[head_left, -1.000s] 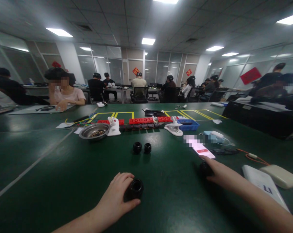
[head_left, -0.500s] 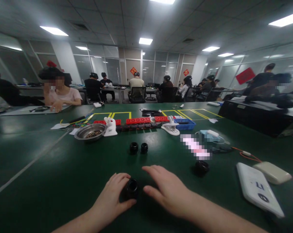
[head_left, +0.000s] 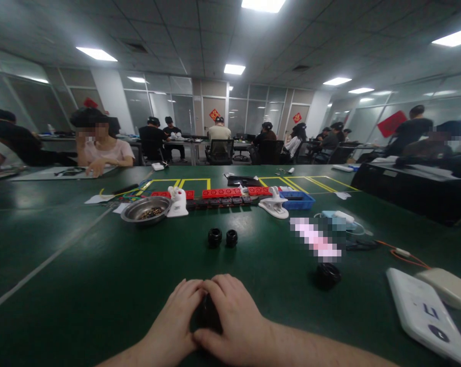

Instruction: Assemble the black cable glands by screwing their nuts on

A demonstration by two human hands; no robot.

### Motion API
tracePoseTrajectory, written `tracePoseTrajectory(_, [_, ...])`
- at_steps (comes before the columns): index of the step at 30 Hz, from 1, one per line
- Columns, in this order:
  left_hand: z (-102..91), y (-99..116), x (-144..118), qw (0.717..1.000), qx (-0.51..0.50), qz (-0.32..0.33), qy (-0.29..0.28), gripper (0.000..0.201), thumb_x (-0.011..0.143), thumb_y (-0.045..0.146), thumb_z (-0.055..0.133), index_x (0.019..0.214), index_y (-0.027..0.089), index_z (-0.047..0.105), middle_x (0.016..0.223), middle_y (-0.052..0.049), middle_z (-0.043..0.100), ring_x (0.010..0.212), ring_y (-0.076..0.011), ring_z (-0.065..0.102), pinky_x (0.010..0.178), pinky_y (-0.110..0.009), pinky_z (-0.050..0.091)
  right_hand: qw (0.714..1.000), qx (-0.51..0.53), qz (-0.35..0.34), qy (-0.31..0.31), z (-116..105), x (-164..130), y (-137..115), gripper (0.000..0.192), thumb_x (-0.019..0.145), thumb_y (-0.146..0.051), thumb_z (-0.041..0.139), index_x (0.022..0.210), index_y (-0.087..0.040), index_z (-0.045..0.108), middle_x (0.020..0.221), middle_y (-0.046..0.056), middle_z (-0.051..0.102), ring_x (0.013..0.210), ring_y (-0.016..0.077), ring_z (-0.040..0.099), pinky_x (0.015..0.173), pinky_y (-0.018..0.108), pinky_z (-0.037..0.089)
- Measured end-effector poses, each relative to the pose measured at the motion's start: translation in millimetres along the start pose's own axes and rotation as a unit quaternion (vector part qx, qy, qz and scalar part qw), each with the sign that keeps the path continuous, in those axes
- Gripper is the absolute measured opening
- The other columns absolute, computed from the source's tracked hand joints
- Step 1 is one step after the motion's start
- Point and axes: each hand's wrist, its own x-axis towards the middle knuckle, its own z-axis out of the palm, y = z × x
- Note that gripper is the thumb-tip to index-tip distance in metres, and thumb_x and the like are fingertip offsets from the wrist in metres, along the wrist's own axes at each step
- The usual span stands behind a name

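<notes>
Both of my hands wrap around one black round plastic part (head_left: pixel 206 315) low in the middle of the green table (head_left: pixel 81 275). My left hand (head_left: pixel 179 318) grips it from the left and my right hand (head_left: pixel 234 321) covers it from the right, so little of it shows. Two more black round parts (head_left: pixel 215 237) (head_left: pixel 231 238) stand side by side farther back. Another black part (head_left: pixel 327 275) lies to the right, apart from my hands.
A metal bowl (head_left: pixel 146 209), red and black blocks (head_left: pixel 222 192), a blue tray (head_left: pixel 298 199), white clamps (head_left: pixel 274 205), and cables sit across the table's middle. A white device (head_left: pixel 425 313) and a beige box (head_left: pixel 450 286) lie at right. Several people sit at desks behind.
My right hand came back from the black part on the right and closed over the part that my left hand holds. The view shifted slightly.
</notes>
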Motion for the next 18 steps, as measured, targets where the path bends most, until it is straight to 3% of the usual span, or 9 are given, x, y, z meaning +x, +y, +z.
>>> tracePoseTrajectory(3, [-3.5,4,0,1.0,-0.002,-0.002,-0.004,0.044,0.058,0.02,0.056,0.102,0.021,0.052,0.114,-0.007,0.051,0.108,-0.0245,0.043,0.101,-0.044,0.02,1.0,-0.003,0.009,0.02,2,1,2,0.052,0.062,-0.044,0.062,0.105,-0.02,0.045,0.096,0.005,0.048,0.088,0.0219,0.043,0.079,0.037,0.036])
tracePoseTrajectory(7, [-3.4,4,0,1.0,0.001,0.001,-0.005,0.044,0.058,0.018,0.056,0.102,0.023,0.053,0.113,-0.005,0.051,0.108,-0.0242,0.043,0.101,-0.045,0.019,1.0,0.017,-0.023,0.008,3,2,7,0.04,0.067,-0.03,0.056,0.104,-0.019,0.045,0.094,0.004,0.05,0.085,0.0203,0.044,0.077,0.035,0.037])
tracePoseTrajectory(11, [2.5,-3,0,1.0,0.006,0.016,0.008,0.043,0.059,0.019,0.057,0.102,0.023,0.055,0.113,-0.006,0.052,0.109,-0.0242,0.043,0.101,-0.046,0.018,0.993,0.09,-0.08,0.017,4,-2,9,0.042,0.061,-0.017,0.045,0.103,-0.017,0.044,0.097,0.005,0.052,0.087,0.02,0.046,0.08,0.035,0.037])
tracePoseTrajectory(14, [4.1,-7,-1,1.0,0.009,0.016,0.009,0.045,0.06,0.023,0.06,0.105,0.024,0.053,0.116,-0.006,0.05,0.111,-0.0246,0.041,0.102,-0.047,0.017,0.987,0.112,-0.103,0.056,3,-3,8,0.051,0.059,-0.022,0.048,0.109,-0.017,0.04,0.107,0.008,0.048,0.097,0.0225,0.044,0.087,0.038,0.033])
tracePoseTrajectory(18, [0.6,-5,-1,1.0,0.012,0.015,-0.011,0.047,0.06,0.027,0.062,0.106,0.024,0.052,0.118,-0.006,0.049,0.112,-0.0247,0.04,0.102,-0.047,0.017,0.992,0.081,-0.055,0.077,2,-2,7,0.055,0.061,-0.039,0.06,0.109,-0.017,0.043,0.105,0.008,0.047,0.096,0.0237,0.043,0.086,0.039,0.034])
